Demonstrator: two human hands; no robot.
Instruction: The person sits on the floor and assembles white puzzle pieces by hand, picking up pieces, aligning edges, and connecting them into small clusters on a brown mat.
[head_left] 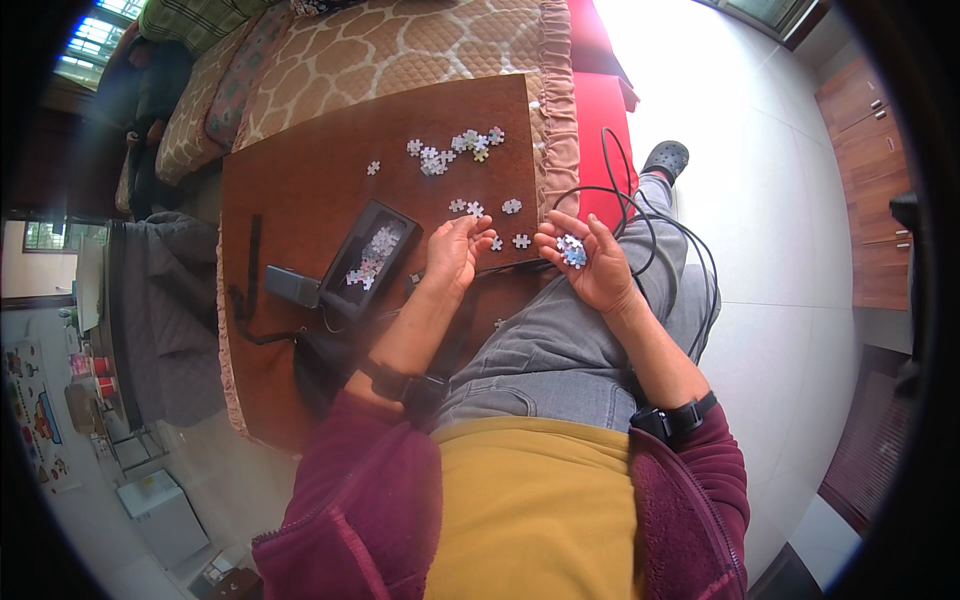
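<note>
My right hand (588, 262) is turned palm up over my lap and cups a few small blue and white puzzle pieces (571, 250). My left hand (455, 250) hovers over the edge of a brown board (300, 190), fingers curled, with a loose piece (521, 241) just beside its fingertips; whether it pinches a piece I cannot tell. More loose puzzle pieces (450, 150) lie scattered on the board's far part. A dark box (368, 258) holding several pieces sits on the board left of my left hand.
The board rests on a bed with a giraffe-pattern quilt (400, 45). A black cable (660, 230) loops over my right knee. A dark strap and small grey device (290, 285) lie by the box. White tiled floor (760, 180) and a wooden cabinet (870, 150) are to the right.
</note>
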